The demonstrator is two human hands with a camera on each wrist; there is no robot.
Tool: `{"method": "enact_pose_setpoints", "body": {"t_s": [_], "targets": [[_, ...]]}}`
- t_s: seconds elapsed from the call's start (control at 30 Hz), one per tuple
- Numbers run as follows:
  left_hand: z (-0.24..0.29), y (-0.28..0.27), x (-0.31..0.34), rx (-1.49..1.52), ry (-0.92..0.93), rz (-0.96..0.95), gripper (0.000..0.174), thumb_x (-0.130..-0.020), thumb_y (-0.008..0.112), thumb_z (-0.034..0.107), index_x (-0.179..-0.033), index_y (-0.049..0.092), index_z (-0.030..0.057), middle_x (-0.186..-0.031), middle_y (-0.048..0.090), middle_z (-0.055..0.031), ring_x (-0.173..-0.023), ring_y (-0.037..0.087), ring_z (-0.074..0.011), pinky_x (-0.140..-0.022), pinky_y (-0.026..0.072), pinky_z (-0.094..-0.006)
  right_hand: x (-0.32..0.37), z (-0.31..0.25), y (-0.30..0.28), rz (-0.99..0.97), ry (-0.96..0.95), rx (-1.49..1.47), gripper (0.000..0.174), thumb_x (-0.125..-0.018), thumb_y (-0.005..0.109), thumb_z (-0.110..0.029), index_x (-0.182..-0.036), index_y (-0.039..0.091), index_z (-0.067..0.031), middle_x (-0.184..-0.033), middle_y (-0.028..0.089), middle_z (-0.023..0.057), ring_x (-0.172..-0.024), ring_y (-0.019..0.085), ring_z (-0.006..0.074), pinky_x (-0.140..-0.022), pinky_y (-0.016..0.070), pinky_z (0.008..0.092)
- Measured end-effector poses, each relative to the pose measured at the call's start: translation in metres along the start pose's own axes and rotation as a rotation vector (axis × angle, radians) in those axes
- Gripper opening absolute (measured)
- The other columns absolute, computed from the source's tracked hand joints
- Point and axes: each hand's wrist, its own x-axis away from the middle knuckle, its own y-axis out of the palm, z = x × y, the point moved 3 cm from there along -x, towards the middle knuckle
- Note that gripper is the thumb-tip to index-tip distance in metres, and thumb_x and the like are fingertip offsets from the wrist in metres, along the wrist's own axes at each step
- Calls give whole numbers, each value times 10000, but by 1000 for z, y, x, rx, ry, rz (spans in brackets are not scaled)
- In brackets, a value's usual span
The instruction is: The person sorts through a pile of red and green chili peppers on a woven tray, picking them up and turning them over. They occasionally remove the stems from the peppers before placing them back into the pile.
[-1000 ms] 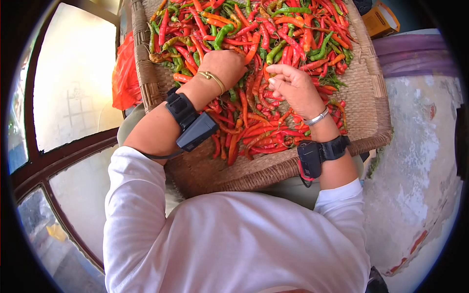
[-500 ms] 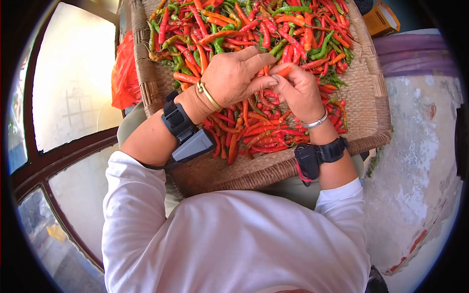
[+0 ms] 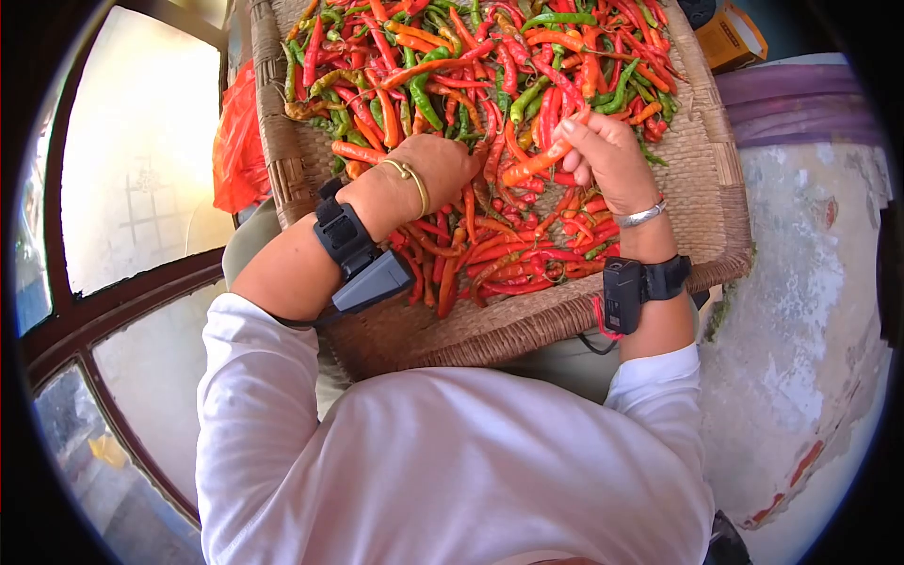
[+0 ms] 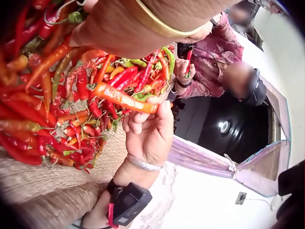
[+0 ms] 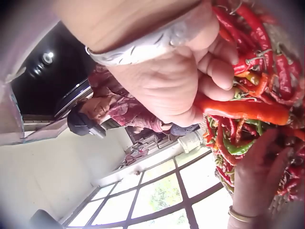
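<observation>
My right hand (image 3: 614, 168) pinches an orange-red chili pepper (image 3: 533, 167) at one end between thumb and fingers, holding it above the pile. In the left wrist view that chili pepper (image 4: 123, 99) points away from the fingertips, smooth and glossy, with no stem showing at its free end. My left hand (image 3: 431, 171) is down at the heap of chili peppers (image 3: 395, 80), back of the hand up. Its fingertips are hidden among the red, orange and green pods, so I cannot tell whether they grip one.
A shallow woven basket (image 3: 527, 331) with a thick rim bears the heap. Left of it hang a red plastic bag (image 3: 237, 141) and a framed window (image 3: 141, 132). An orange box (image 3: 733, 40) stands at the back right. Another person (image 4: 228, 62) sits across, holding a red chili pepper (image 4: 189, 59).
My hands came together over the heap, then parted. The right hand has drawn back to the right with the orange-red chili pepper. The left has returned to the heap.
</observation>
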Motion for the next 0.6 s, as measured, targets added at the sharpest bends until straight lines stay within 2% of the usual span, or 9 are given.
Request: {"method": "enact_pose_setpoints", "body": {"t_s": [0.03,0.1,0.13,0.2,0.27,0.37,0.43,0.53,0.6], "targets": [[1,-1,1,0,1,0,243,-694,631,245,-859,576,76,-840,574,-100,-798,581,-276,-653,480,-370,-2,0,-3,1,0,0,272,-837,513,-269,-852,578,-5,-596,549,29,-465,483,59,-427,382,170],[2,-3,3,9,3,-3,232,-689,635,213,-862,579,70,-856,563,-98,-802,579,-275,-661,478,-369,-2,-12,-12,108,-379,-586,327,-850,498,-260,-1012,535,21,-763,600,82,-608,561,98,-522,440,199],[2,-2,4,10,3,-3,232,-689,635,213,-862,579,70,-856,563,-98,-802,579,-275,-661,478,-369,-2,-15,-10,108,-379,-585,327,-850,498,-260,-1012,535,21,-763,600,82,-608,561,98,-522,440,199],[2,1,3,-13,26,4,222,-681,638,180,-862,580,64,-850,561,-100,-801,578,-276,-666,476,-366,0,-23,-10,210,-464,-782,401,-876,443,-250,-1163,425,29,-957,580,134,-785,574,162,-657,472,265],[1,3,4,-12,51,14,217,-680,637,173,-859,581,63,-849,562,-101,-803,578,-276,-671,474,-365,-1,-14,-11,158,-452,-748,409,-873,454,-243,-1170,417,36,-982,569,126,-826,572,165,-668,475,256],[1,3,4,-16,100,49,197,-681,632,160,-844,583,60,-834,562,-106,-792,576,-277,-671,470,-366,-4,-1,-1,8,-194,-203,354,-850,506,-224,-1119,484,6,-901,587,65,-764,566,105,-643,459,211],[0,1,4,-20,122,76,183,-683,630,154,-832,584,58,-821,562,-109,-780,575,-278,-666,468,-368,-1,-1,9,-7,-161,-103,324,-837,514,-182,-1093,502,16,-860,590,60,-737,556,97,-642,455,211],[-2,-13,6,307,221,208,150,-685,637,145,-794,580,59,-773,553,-110,-733,565,-278,-638,454,-365,-3,7,21,-43,-127,74,287,-806,526,-98,-1067,522,22,-799,585,39,-690,526,67,-632,443,203],[0,-23,8,556,376,437,120,-677,643,149,-688,566,57,-710,548,-103,-666,561,-273,-571,449,-345,-4,12,31,-140,-257,149,293,-799,529,-87,-1075,515,10,-778,581,32,-671,530,74,-623,444,214]]}}
